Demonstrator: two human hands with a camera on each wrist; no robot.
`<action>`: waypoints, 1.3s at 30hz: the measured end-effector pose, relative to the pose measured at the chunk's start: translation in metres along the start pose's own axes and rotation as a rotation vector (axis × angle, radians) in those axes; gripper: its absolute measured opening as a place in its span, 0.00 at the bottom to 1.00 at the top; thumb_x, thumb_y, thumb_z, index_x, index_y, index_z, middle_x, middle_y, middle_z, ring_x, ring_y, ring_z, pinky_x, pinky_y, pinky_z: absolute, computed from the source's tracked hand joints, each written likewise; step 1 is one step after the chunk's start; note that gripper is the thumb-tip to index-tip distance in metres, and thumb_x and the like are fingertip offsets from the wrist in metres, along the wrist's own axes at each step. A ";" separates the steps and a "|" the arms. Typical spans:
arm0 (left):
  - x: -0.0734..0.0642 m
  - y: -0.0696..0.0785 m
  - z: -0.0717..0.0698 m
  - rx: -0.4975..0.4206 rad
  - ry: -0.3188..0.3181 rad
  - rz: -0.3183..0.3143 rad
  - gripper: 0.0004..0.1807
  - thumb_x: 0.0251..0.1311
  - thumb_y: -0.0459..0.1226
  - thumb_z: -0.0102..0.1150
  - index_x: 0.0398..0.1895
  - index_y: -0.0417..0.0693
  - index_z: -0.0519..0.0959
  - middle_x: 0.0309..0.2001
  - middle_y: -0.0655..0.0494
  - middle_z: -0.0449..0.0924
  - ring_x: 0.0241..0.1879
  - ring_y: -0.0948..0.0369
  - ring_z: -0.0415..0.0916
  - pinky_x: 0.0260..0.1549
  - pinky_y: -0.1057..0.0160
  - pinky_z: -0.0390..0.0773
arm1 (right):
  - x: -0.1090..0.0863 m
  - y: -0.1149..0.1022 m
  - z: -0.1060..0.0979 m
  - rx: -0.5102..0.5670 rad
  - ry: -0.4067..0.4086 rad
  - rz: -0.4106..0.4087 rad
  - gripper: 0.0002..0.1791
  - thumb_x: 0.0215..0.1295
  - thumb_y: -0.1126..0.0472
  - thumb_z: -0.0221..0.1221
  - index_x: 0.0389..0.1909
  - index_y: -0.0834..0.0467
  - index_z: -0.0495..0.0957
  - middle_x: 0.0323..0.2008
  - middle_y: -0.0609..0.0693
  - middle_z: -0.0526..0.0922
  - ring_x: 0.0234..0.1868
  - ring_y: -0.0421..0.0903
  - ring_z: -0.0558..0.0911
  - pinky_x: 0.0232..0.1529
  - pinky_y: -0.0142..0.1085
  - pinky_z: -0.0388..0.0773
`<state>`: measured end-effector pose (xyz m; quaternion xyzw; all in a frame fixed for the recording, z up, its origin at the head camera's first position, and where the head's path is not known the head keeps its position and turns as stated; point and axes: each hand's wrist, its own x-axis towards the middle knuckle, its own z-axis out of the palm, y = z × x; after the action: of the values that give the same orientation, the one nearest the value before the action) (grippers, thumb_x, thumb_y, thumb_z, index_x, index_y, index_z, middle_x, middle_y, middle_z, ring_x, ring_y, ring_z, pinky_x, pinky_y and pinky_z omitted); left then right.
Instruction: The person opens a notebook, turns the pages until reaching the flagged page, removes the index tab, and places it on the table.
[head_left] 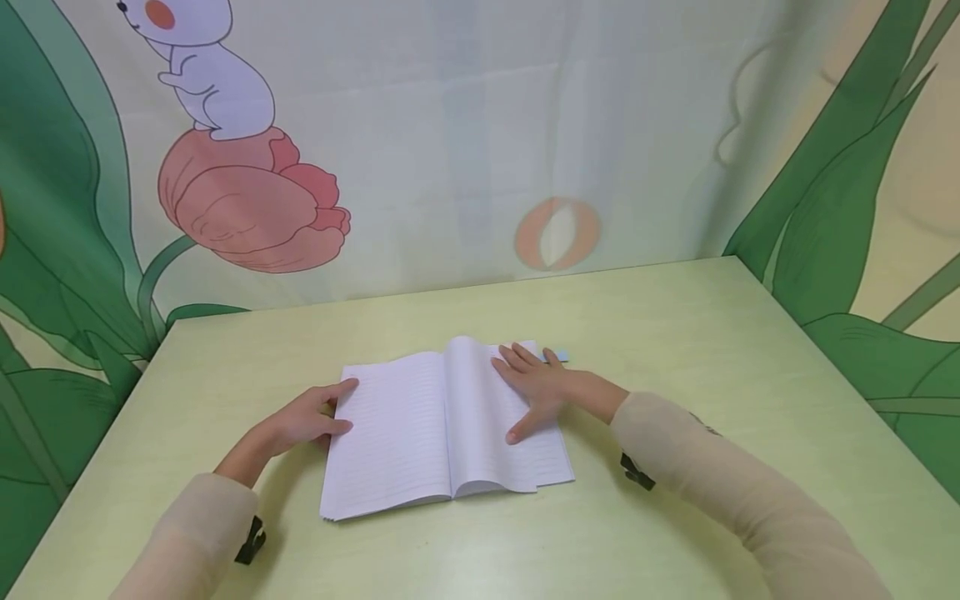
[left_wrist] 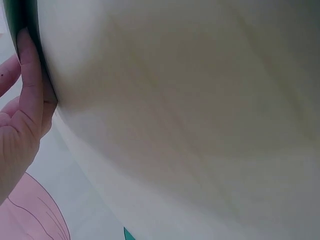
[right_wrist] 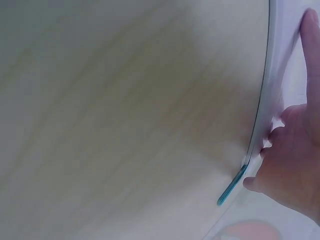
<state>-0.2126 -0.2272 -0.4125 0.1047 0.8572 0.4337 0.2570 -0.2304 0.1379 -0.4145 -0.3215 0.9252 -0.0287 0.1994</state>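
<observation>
An open notebook (head_left: pixel 390 433) with white ruled pages lies on the table. My left hand (head_left: pixel 303 417) grips its left edge, thumb and index fingertips over the page margin; in the left wrist view, fingers (left_wrist: pixel 31 85) sit against the dark cover edge. Spread out over the right-hand page is my right hand (head_left: pixel 536 387), its fingers straight and pressing on the paper. A page beside the fold (head_left: pixel 472 417) bulges upward in a curve. Past the right hand's fingers, a small light-blue piece (head_left: pixel 555 357) sticks out at the notebook's upper right; it looks teal and thin in the right wrist view.
The pale wood-patterned table (head_left: pixel 660 333) extends around the notebook. Behind it hangs a printed cloth (head_left: pixel 420 167) with a rabbit, a pink flower and green leaves. Dark clips or straps (head_left: pixel 251 540) show at both sleeves.
</observation>
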 end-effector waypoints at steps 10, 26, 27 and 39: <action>0.001 0.000 0.000 -0.046 -0.024 0.005 0.40 0.57 0.27 0.56 0.69 0.36 0.46 0.50 0.34 0.60 0.34 0.54 0.73 0.31 0.58 0.76 | 0.013 -0.023 0.002 0.067 0.032 -0.021 0.65 0.42 0.23 0.52 0.71 0.54 0.30 0.70 0.53 0.30 0.69 0.53 0.30 0.61 0.58 0.34; 0.000 0.006 -0.003 -0.156 -0.045 -0.083 0.35 0.69 0.56 0.21 0.71 0.49 0.33 0.48 0.34 0.59 0.30 0.53 0.71 0.27 0.56 0.75 | 0.035 -0.074 0.004 0.192 0.073 -0.157 0.56 0.54 0.31 0.51 0.71 0.50 0.29 0.70 0.51 0.29 0.69 0.50 0.31 0.61 0.58 0.36; 0.001 0.005 -0.003 -0.170 -0.047 -0.081 0.35 0.68 0.56 0.20 0.71 0.50 0.31 0.50 0.33 0.56 0.31 0.52 0.72 0.27 0.56 0.75 | 0.035 -0.078 0.005 0.194 0.071 -0.164 0.55 0.55 0.31 0.51 0.71 0.50 0.30 0.70 0.50 0.29 0.69 0.50 0.31 0.61 0.58 0.35; -0.002 0.008 -0.004 -0.219 -0.060 -0.086 0.37 0.68 0.56 0.24 0.68 0.57 0.20 0.59 0.30 0.46 0.31 0.52 0.72 0.27 0.56 0.75 | 0.029 -0.109 0.010 0.115 0.010 -0.294 0.46 0.60 0.33 0.46 0.72 0.50 0.38 0.71 0.50 0.33 0.69 0.46 0.31 0.63 0.55 0.35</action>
<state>-0.2130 -0.2259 -0.4033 0.0522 0.8003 0.5101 0.3109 -0.1831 0.0348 -0.4143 -0.4414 0.8660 -0.1121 0.2064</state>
